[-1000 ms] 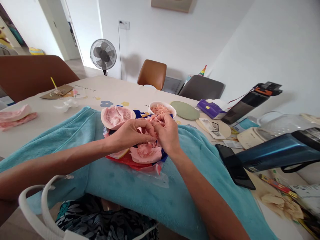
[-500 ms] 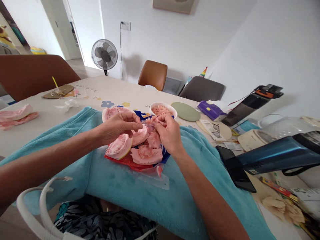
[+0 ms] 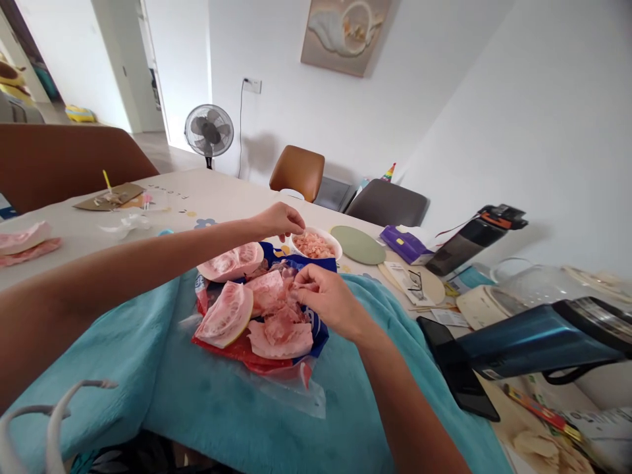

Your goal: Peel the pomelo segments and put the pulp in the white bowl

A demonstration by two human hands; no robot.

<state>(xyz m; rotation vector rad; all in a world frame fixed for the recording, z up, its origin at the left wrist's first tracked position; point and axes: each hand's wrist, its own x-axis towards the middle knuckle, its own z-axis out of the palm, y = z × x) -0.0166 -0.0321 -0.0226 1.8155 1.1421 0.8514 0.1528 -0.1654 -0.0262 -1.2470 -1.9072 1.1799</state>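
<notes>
My left hand [image 3: 280, 220] reaches out over the rim of a white bowl [image 3: 334, 246] of pink pomelo flesh, fingertips pinched together and pointing down; what they pinch is too small to make out. My right hand [image 3: 323, 297] rests over a pile of pink pomelo peel and membrane [image 3: 276, 322], thumb and fingers pinched on a shred of membrane. The pile lies on a red and blue plastic bag [image 3: 257, 352] spread on a teal towel [image 3: 207, 401]. A pomelo peel half [image 3: 232, 261] sits just behind the pile.
To the right lie a black phone [image 3: 457, 368], a blue flask [image 3: 533, 342], glasses [image 3: 413, 280], a green coaster [image 3: 358, 244] and a purple pack [image 3: 405, 241]. More peel [image 3: 22, 238] lies far left. Brown chairs and a fan [image 3: 209, 130] stand beyond the table.
My left hand left the pile and reached forward to the bowl. My right hand dropped lower onto the pile. The camera tilted up, showing a wall picture.
</notes>
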